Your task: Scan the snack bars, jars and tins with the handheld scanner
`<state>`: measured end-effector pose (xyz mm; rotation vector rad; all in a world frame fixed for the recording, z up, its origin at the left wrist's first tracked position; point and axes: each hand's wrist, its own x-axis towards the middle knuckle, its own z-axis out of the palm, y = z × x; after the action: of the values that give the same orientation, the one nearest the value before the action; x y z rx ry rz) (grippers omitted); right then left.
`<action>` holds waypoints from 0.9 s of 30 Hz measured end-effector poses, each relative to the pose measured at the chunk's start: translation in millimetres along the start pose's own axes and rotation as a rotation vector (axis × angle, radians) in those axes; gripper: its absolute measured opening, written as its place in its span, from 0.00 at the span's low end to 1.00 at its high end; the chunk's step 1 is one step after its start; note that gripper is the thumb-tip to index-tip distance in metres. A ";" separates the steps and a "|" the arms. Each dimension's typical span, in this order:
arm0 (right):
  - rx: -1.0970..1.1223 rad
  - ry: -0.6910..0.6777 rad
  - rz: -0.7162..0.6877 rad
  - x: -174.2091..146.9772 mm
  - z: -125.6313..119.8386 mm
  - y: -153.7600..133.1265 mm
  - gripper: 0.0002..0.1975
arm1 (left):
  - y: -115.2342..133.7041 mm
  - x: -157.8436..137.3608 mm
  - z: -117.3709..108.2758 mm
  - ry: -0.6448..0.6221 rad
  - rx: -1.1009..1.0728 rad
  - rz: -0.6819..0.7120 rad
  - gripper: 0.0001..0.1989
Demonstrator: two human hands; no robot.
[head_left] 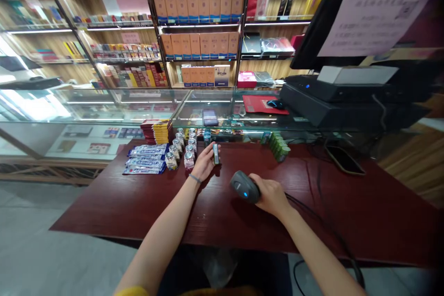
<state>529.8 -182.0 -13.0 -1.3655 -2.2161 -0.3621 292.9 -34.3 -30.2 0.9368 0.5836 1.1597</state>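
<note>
My left hand (204, 163) is closed on a small green-and-white pack (216, 154), held just above the dark red table. In my right hand (272, 194) is a dark barcode scanner (244, 187) with a blue light on it; its head points left toward the pack. A black cable (312, 215) runs from the scanner off to the right. Left of my left hand stand two rows of small lidded jars (189, 160). A row of green packs (278, 146) stands beyond my right hand.
Blue-and-silver packets (145, 159) and red and yellow packs (160, 131) lie at the left of the table (138, 208). A phone (345, 159) rests at the right. Behind are a glass counter (204, 101), a monitor (317, 30) and stocked shelves.
</note>
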 end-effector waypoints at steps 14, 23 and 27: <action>-0.010 0.031 0.022 -1.3 1.1 6.2 0.19 | -1.0 -7.0 11.9 0.127 0.099 0.095 0.28; -0.006 0.061 0.023 -7.1 5.2 15.7 0.21 | -6.4 2.5 14.2 0.562 0.545 0.467 0.20; 0.009 0.080 0.047 -8.5 6.5 15.3 0.22 | -4.0 8.4 11.7 0.649 0.785 0.517 0.17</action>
<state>544.6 -178.2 -23.6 -1.3720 -2.1150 -0.3826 307.0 -30.5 -27.0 1.4264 1.4490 1.7667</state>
